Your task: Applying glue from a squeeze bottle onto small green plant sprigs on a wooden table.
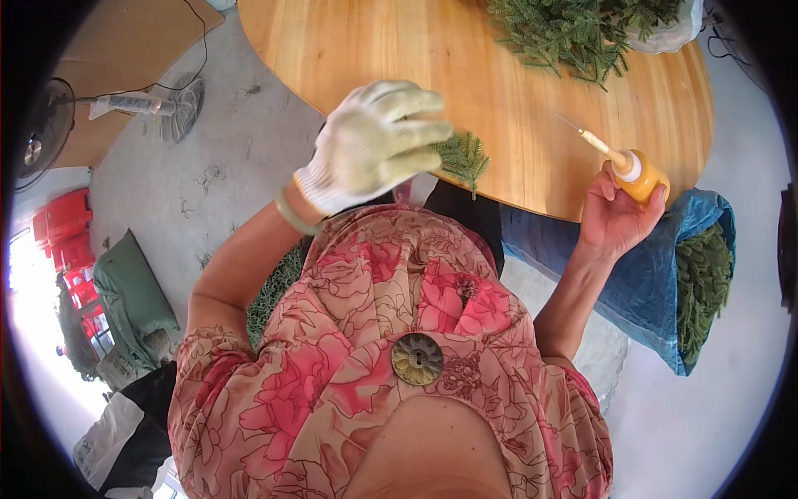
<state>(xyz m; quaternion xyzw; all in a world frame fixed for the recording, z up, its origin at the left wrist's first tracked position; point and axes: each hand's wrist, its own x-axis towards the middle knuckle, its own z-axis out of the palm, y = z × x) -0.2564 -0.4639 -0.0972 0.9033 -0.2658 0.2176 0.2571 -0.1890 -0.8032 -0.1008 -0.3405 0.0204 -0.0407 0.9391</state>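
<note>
My left hand (378, 140), in a white knitted glove with a yellowish coating, is at the table's near edge with its back uppermost. Its fingers point right and bend a little; the thumb is hidden beneath. A small green fir sprig (467, 160) sticks out from under the index fingertip and seems pinched there, its tip reaching past the table edge. On the right, my bare right hand (622, 212) is closed around an orange squeeze bottle (644, 176). The bottle tilts up and left, and its long nozzle ends in a thin needle above the tabletop.
The round wooden table (399, 41) carries a pile of green fir branches (573, 33) at the far right, beside a whitish bag (673, 29). A blue sack (615, 274) full of greenery leans at right. At left are a fan (46, 137), red crates (65, 224) and a green sack (133, 283).
</note>
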